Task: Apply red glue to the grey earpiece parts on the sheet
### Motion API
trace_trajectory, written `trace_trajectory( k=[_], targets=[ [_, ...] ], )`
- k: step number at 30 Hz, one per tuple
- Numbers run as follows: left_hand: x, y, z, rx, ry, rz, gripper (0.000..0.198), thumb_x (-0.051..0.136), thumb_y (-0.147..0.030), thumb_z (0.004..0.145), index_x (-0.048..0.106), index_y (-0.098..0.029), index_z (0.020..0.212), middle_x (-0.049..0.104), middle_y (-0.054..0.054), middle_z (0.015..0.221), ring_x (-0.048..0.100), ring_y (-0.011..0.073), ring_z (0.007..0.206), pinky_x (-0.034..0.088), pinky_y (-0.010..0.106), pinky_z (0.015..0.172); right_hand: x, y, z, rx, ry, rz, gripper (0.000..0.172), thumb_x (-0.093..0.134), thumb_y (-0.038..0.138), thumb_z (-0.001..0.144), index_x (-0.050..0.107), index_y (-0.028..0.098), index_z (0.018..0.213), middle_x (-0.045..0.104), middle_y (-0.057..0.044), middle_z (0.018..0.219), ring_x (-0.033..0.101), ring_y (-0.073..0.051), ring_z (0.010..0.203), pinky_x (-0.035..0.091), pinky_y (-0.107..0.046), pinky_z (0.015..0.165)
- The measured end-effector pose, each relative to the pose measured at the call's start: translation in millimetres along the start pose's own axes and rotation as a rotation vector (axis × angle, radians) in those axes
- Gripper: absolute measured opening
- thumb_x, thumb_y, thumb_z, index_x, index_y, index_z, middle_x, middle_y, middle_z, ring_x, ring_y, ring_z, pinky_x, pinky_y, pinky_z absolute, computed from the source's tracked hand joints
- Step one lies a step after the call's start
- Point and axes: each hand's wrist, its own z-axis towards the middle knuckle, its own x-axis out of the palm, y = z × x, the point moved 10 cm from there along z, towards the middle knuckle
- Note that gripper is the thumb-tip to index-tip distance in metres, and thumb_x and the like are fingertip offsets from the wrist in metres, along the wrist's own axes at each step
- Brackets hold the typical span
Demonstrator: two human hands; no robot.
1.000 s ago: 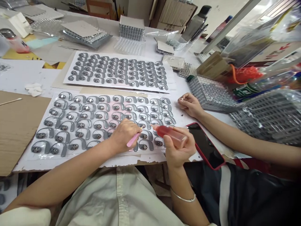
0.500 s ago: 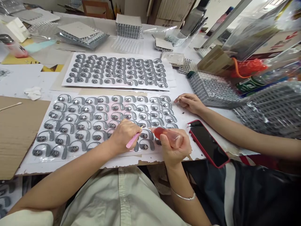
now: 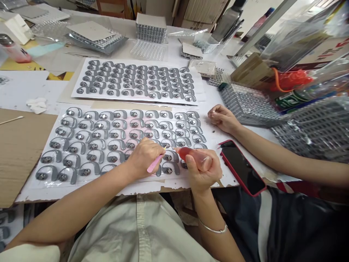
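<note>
My left hand [image 3: 145,158] is closed around a pink-handled tool [image 3: 155,163], its thin tip pointing right, over the near sheet of grey curved pieces [image 3: 117,134]. In my right hand [image 3: 204,173] is a small squeeze bottle [image 3: 195,158] with red liquid, lying on its side with the nozzle toward the tool's tip. Both tips are close together over a piece in the right half of the sheet; whether they touch it I cannot tell. Each grey piece carries a round part with a shiny centre.
A second sheet of grey pieces [image 3: 136,82] lies behind. At the right are another person's hand [image 3: 223,118], a red-cased phone [image 3: 242,167] and stacked trays [image 3: 248,103]. Cardboard [image 3: 24,145] with a cotton swab [image 3: 12,120] lies left.
The other person's hand has shifted slightly right and its fingers have curled in more. My hands hold nearly the same pose, and the view has moved a little.
</note>
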Motion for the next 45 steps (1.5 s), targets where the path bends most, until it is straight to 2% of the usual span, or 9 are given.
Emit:
trace_trajectory(
  k=[9,18,24,33,39,45],
  targets=[
    [-2.0,-1.8,0.8,0.01,-0.016,-0.004,0.017,0.048,-0.01,0.082,0.063,-0.014,0.077,0.068,0.004,0.069,0.063,0.0165,0.065,0.042,0.032,0.069,-0.1,3.2,0.3,-0.018,0.005,0.011,0.024,0.073,0.024,0.072,0.058,0.017,0.089,0.061,-0.002,0.079,0.057,-0.015,0.07,0.047,-0.029,0.066],
    [-40.5,-2.0,-1.8,0.053,-0.327,-0.017,0.011,0.054,-0.009,0.082,0.062,-0.016,0.084,0.073,0.005,0.08,0.067,0.016,0.071,0.047,0.032,0.071,1.7,4.1,-0.7,-0.029,0.028,-0.024,0.022,0.07,0.029,0.074,0.057,0.018,0.087,0.06,-0.002,0.076,0.057,-0.016,0.067,0.047,-0.031,0.063],
    [-53.0,-8.8,-5.1,0.12,-0.457,-0.001,0.009,0.06,-0.011,0.081,0.061,-0.017,0.087,0.074,0.005,0.083,0.068,0.0155,0.071,0.049,0.031,0.071,2.7,5.3,-1.2,-0.05,0.044,0.002,0.022,0.071,0.026,0.073,0.056,0.017,0.087,0.06,-0.002,0.077,0.057,-0.016,0.068,0.047,-0.031,0.063],
    [-56.0,-7.2,-7.3,0.103,-0.486,0.023,0.007,0.059,-0.014,0.082,0.062,-0.018,0.088,0.074,0.005,0.084,0.068,0.0148,0.071,0.051,0.032,0.074,5.0,9.0,0.0,-0.061,0.064,-0.003,0.022,0.069,0.029,0.076,0.055,0.018,0.089,0.06,-0.002,0.077,0.057,-0.016,0.07,0.048,-0.032,0.065],
    [-56.8,-9.9,-6.4,0.121,-0.489,0.023,0.009,0.059,-0.011,0.081,0.061,-0.017,0.088,0.074,0.005,0.083,0.068,0.0151,0.071,0.05,0.031,0.072,6.0,11.6,-0.4,-0.087,0.066,0.051,0.022,0.07,0.024,0.075,0.056,0.017,0.091,0.06,-0.002,0.079,0.057,-0.016,0.071,0.048,-0.031,0.066],
    [-54.4,-7.8,-6.1,0.105,-0.467,0.045,0.007,0.057,-0.014,0.083,0.062,-0.017,0.087,0.074,0.005,0.082,0.068,0.0157,0.072,0.051,0.032,0.073,8.3,13.2,-0.8,-0.113,0.079,0.048,0.023,0.07,0.025,0.075,0.056,0.017,0.092,0.06,-0.003,0.08,0.058,-0.017,0.071,0.048,-0.032,0.064]
  ],
)
